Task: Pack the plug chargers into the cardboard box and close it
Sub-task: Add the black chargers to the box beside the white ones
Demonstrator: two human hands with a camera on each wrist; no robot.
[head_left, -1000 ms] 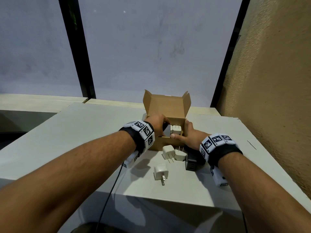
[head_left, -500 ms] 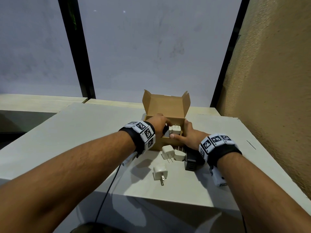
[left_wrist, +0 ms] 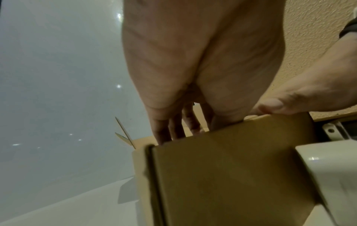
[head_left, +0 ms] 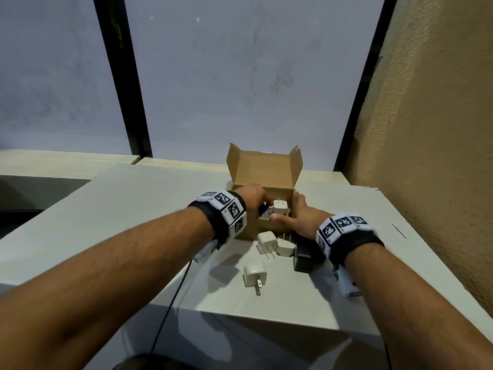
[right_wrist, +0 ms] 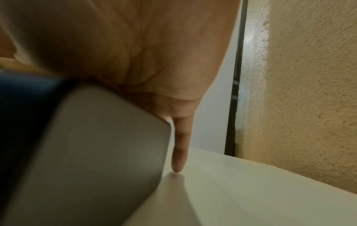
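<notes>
The brown cardboard box [head_left: 249, 231] stands open on the white table [head_left: 133, 209], its lid [head_left: 264, 172] upright at the back. One white charger [head_left: 280, 208] sits inside with its prongs up. My left hand [head_left: 253, 198] reaches into the box from the left; its curled fingers [left_wrist: 164, 134] hold a charger there, mostly hidden. My right hand [head_left: 296, 217] grips the box's right front corner, thumb [left_wrist: 270, 107] on the front wall. In front of the box lie two white chargers [head_left: 265, 240] [head_left: 285, 245], a black one [head_left: 304, 259] and another white one [head_left: 254, 275].
A rough tan wall [head_left: 426, 156] runs close along the table's right side. Grey panes with black frames [head_left: 133, 102] stand behind. A black cable [head_left: 170, 303] hangs over the table's front edge. My right little finger [right_wrist: 179, 152] touches the table beside the black charger [right_wrist: 77, 152].
Both hands stay at the box. My left hand's fingers have shifted slightly inside it. The chargers on the table have not moved.
</notes>
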